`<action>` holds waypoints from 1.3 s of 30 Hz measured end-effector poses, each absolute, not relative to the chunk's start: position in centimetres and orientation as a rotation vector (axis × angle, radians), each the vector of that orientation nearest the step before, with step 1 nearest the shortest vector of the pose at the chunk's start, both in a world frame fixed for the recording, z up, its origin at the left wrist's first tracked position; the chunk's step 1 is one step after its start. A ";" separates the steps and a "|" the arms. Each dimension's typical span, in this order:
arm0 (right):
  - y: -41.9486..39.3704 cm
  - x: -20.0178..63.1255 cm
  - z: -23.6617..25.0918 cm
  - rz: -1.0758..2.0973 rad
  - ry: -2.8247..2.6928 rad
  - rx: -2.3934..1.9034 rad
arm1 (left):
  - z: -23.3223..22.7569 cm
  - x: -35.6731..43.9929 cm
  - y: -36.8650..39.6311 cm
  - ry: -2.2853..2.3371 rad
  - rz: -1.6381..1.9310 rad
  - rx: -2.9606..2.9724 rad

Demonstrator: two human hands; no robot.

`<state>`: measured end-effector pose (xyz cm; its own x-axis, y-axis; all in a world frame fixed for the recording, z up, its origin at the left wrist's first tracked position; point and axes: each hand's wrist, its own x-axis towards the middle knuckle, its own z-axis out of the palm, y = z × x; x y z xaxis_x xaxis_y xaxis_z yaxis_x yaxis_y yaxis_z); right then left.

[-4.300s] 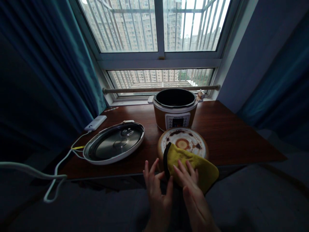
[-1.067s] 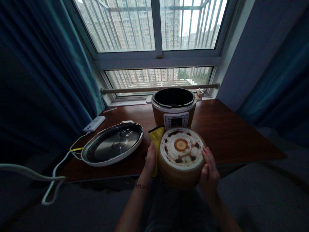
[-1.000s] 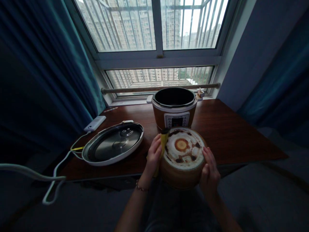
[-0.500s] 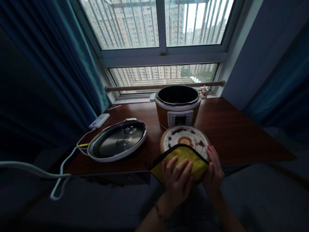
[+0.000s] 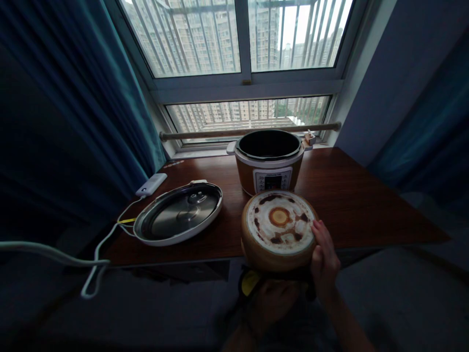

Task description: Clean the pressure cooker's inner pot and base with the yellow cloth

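Observation:
A tan inner pot (image 5: 280, 222) is tipped so that its round, pale base with brown stains faces me. It is at the table's front edge, before the cooker. My right hand (image 5: 325, 264) grips its right side, with fingertips at the rim of the base. Below the pot, in deep shadow, is my left hand (image 5: 274, 300), closed on a yellow cloth (image 5: 250, 282) with black edging. Most of the cloth is hidden under the pot, as are some of the left fingers. Whether the cloth touches the pot there, I cannot tell.
An electric pressure cooker (image 5: 269, 168) with a dark open top stands behind the pot. To the left, a lid (image 5: 179, 212) lies with its metal inside up. Farther left are a white device (image 5: 151, 185) and a white cable (image 5: 106, 239) hanging over the table's (image 5: 366, 205) edge.
My left hand and the yellow cloth have dropped from the pot's stained base to beneath it, uncovering the whole base. My right hand remains on the pot's right side.

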<state>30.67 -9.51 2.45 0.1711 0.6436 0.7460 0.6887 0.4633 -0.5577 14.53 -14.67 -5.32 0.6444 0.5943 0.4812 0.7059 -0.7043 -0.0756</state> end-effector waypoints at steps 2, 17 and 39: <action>-9.5 30.6 2.6 -0.064 -1.512 -1.211 | -5.1 14.2 -14.8 -0.991 -0.505 -2.665; -9.3 30.8 2.5 -0.055 -1.509 -1.191 | 1.0 10.9 -11.5 -0.999 -1.199 -2.441; -9.4 30.2 2.7 -0.053 -1.458 -1.216 | 7.6 8.3 1.3 -1.897 -2.502 -2.844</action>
